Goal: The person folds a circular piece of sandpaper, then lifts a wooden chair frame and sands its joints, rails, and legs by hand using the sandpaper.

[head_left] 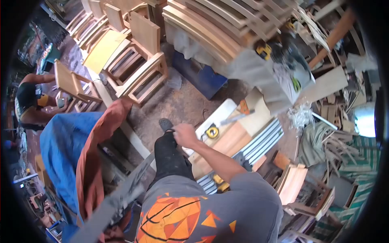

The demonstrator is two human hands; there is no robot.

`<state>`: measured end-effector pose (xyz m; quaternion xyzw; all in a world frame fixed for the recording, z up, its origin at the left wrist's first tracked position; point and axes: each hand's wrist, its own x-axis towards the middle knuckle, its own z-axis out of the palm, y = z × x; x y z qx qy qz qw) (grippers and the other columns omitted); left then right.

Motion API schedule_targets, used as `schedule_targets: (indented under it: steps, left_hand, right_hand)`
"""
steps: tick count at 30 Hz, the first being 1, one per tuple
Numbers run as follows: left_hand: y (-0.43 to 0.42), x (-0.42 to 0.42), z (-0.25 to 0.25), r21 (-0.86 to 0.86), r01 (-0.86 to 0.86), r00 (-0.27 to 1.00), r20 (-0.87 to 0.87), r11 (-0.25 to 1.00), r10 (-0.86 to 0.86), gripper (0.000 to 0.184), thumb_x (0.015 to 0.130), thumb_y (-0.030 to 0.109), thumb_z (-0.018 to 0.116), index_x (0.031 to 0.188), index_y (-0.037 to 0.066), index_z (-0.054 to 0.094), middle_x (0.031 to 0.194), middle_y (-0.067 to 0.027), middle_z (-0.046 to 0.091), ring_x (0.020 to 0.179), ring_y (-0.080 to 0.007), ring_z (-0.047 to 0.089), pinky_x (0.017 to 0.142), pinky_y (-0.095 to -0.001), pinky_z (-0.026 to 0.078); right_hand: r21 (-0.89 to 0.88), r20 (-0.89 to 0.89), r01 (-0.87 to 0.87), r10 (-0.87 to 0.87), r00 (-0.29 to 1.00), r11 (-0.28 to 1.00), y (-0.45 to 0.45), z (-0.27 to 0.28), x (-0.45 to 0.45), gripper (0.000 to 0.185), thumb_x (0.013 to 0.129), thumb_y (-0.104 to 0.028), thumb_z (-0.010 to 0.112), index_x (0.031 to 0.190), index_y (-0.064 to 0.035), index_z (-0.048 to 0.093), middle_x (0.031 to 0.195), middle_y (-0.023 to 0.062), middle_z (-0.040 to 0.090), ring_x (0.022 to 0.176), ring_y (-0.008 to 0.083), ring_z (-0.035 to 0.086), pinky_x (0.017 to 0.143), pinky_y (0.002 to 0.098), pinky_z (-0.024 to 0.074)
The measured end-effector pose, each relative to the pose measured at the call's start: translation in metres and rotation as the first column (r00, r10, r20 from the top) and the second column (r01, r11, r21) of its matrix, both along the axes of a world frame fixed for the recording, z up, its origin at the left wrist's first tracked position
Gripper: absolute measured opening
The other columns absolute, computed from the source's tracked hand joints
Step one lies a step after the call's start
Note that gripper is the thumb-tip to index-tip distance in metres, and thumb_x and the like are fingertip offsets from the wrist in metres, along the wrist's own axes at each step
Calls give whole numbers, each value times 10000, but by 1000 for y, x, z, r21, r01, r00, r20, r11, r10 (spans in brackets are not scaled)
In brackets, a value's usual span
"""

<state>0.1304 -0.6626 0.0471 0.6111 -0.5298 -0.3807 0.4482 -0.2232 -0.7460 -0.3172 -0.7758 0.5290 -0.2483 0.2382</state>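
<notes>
My right hand point(186, 135) is closed beside the dark trouser leg point(172, 156), near the knee. Its fingers curl away from view, so what they hold, if anything, is hidden. A yellow tape measure point(212, 131) lies just right of this hand, on a bench of pale boards point(229, 141). At the lower left, a long grey, blurred plank-like piece point(117, 198) slants beside my body. A blurred skin-toned patch point(113, 233) under it may be my left hand, but its fingers cannot be made out.
Wooden chairs point(139, 60) stand ahead, near stacked curved wooden parts point(210, 28). A blue and orange tarp point(69, 150) covers something at left. Another person point(34, 99) handles a chair there. A yellow power tool point(263, 50), striped metal strips point(263, 141) and wood scraps lie to the right.
</notes>
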Motion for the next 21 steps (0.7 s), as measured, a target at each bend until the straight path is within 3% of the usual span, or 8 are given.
schedule_targets:
  steps: [2,5,7,10,14,16,17,21]
  left_hand:
    - [-34,-19,-56,231,-160,987,40,960,155,581,970,487,570,1326,28,588,1118,-203,712,980,-354,702,924,-503,562]
    - [-57,-29,-119,455,-351,935,127,818,331,564,965,467,581,1314,24,591,1111,-195,712,975,-344,699,920,-494,559]
    - [-74,-22,-144,547,-426,900,170,721,402,553,962,454,588,1306,21,593,1106,-190,711,972,-337,697,917,-489,558]
    - [-98,-11,-174,657,-488,857,237,575,457,536,957,434,599,1294,17,595,1099,-182,711,967,-327,694,914,-480,555]
    - [-132,3,-226,746,-524,819,310,411,483,515,950,407,614,1279,11,599,1090,-172,711,960,-313,691,909,-469,552]
    - [-146,4,-260,783,-535,802,353,318,481,504,947,394,621,1271,8,601,1085,-166,711,957,-306,689,906,-463,551]
    - [-153,5,-283,796,-543,791,378,267,481,498,946,387,625,1267,7,602,1082,-164,711,955,-302,688,905,-461,550]
    - [-175,8,-374,838,-535,773,435,107,463,477,939,361,640,1251,1,606,1073,-153,711,949,-289,684,900,-449,547]
  right_hand:
    - [146,-65,-134,144,987,980,-25,-73,19,240,854,-205,694,1067,-111,752,1108,176,718,1045,379,670,903,502,521]
    - [485,-137,-178,275,952,856,-151,-118,57,274,856,-217,667,1084,-93,757,1141,200,715,1095,380,671,918,514,531]
    - [719,-308,-223,590,747,658,-218,-130,81,330,857,-233,655,1137,-84,746,1148,220,712,1118,390,668,967,507,532]
    - [824,-295,-35,480,826,566,-295,-139,120,355,858,-235,634,1150,-64,744,1180,245,702,1179,377,647,1018,489,517]
    - [855,-313,-128,698,644,502,-351,-242,158,422,874,-256,631,1225,-34,700,1352,255,632,1322,346,567,1087,485,476]
    - [661,-478,-216,625,617,719,-371,-316,184,438,951,-255,561,1335,-71,660,1441,189,606,1378,327,541,1165,510,397]
    - [671,-447,-239,640,624,702,-385,-355,204,438,951,-255,561,1335,-71,660,1441,189,606,1378,327,541,1165,510,397]
    - [355,-300,-42,156,941,934,-469,-501,265,449,922,-309,653,1314,-90,660,1268,195,614,1221,412,520,1035,588,410]
